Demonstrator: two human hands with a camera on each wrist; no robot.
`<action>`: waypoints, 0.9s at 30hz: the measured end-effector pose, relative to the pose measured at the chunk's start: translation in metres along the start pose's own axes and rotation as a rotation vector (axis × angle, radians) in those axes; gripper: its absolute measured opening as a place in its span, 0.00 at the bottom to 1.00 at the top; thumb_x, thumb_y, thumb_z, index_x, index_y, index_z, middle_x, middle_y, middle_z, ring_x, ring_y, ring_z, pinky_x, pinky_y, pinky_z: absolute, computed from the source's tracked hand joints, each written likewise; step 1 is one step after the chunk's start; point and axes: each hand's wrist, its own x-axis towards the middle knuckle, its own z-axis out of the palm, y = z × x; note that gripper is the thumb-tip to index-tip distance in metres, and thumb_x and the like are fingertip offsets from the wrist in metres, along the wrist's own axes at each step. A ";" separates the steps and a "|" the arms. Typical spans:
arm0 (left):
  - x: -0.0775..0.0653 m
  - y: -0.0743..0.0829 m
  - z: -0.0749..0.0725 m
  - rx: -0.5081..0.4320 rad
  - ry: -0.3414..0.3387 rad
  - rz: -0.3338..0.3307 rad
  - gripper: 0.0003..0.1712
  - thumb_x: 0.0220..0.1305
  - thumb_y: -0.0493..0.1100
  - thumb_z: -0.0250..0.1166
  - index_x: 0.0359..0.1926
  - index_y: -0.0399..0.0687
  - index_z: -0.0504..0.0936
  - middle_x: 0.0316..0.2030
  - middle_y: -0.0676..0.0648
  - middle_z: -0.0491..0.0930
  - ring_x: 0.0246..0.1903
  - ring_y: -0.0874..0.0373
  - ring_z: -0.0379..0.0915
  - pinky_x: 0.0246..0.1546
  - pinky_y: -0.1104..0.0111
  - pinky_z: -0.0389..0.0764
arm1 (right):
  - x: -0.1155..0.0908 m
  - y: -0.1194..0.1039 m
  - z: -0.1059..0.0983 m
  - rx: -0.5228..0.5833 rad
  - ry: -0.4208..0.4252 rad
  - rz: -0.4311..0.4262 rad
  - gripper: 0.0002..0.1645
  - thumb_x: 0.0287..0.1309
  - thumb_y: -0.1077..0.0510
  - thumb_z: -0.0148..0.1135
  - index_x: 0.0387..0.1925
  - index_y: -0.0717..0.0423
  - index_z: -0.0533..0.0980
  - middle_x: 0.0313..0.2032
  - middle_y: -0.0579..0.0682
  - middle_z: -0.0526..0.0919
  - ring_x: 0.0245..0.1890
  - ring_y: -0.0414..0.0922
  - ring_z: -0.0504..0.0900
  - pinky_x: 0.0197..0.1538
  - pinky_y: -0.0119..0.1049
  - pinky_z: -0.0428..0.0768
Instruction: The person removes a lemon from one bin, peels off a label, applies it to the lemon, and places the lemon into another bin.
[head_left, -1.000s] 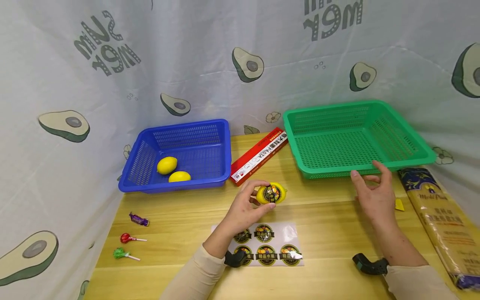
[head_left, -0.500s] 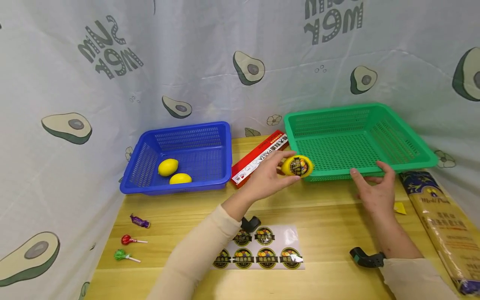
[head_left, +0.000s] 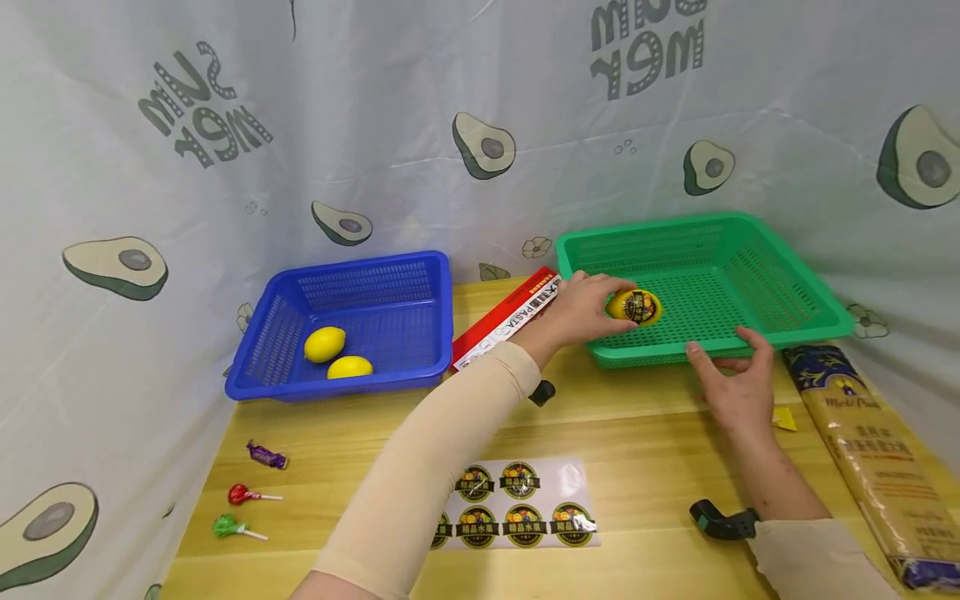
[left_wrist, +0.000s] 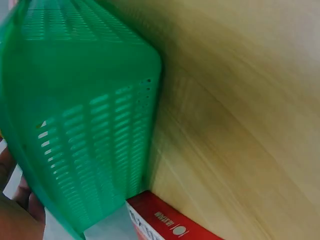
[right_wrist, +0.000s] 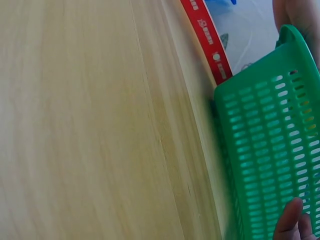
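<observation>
A yellow lemon (head_left: 634, 307) with a round black fruit sticker on it is pinched between the fingers and thumb of my left hand (head_left: 582, 310), over the left part of the green basket (head_left: 810, 283). In the left wrist view the fingers (left_wrist: 20, 210) show past the basket's rim, with the lemon mostly hidden. My right hand (head_left: 738, 392) is at the front of the green basket, thumb and fingers spread apart with nothing held between them. In the right wrist view its fingertips (right_wrist: 291, 212) overlap the perforated basket wall.
A blue basket (head_left: 442, 333) at left holds two lemons (head_left: 325, 343). Between the baskets lies a red pasta box (head_left: 504, 315). A sticker sheet (head_left: 573, 483), a purple candy (head_left: 266, 455), two lollipops (head_left: 237, 494), a yellow piece (head_left: 783, 417) and a pasta bag (head_left: 870, 442) lie on the table.
My left hand has carried the lemon from above the sticker sheet, up and to the right, over the green basket. My right hand has stayed by the basket's front.
</observation>
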 end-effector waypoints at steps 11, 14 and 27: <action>-0.029 -0.009 0.005 -0.010 0.016 -0.057 0.37 0.65 0.72 0.61 0.73 0.73 0.68 0.71 0.62 0.70 0.62 0.57 0.58 0.59 0.61 0.62 | 0.002 -0.003 0.008 -0.001 -0.029 0.006 0.49 0.66 0.39 0.63 0.79 0.34 0.47 0.43 0.43 0.68 0.20 0.36 0.78 0.26 0.30 0.80; -0.057 -0.014 0.003 -0.056 0.063 -0.001 0.35 0.67 0.68 0.62 0.71 0.68 0.71 0.70 0.57 0.71 0.64 0.54 0.60 0.63 0.58 0.65 | 0.002 -0.004 0.008 0.017 -0.024 0.024 0.48 0.65 0.38 0.64 0.78 0.30 0.49 0.42 0.42 0.68 0.21 0.35 0.78 0.27 0.29 0.80; -0.212 -0.076 -0.034 -0.045 0.249 -0.007 0.30 0.59 0.55 0.76 0.60 0.53 0.82 0.58 0.48 0.80 0.59 0.47 0.70 0.62 0.51 0.73 | -0.069 -0.028 0.083 -0.019 -0.096 -0.193 0.43 0.67 0.47 0.66 0.77 0.38 0.56 0.46 0.50 0.71 0.34 0.38 0.72 0.33 0.25 0.73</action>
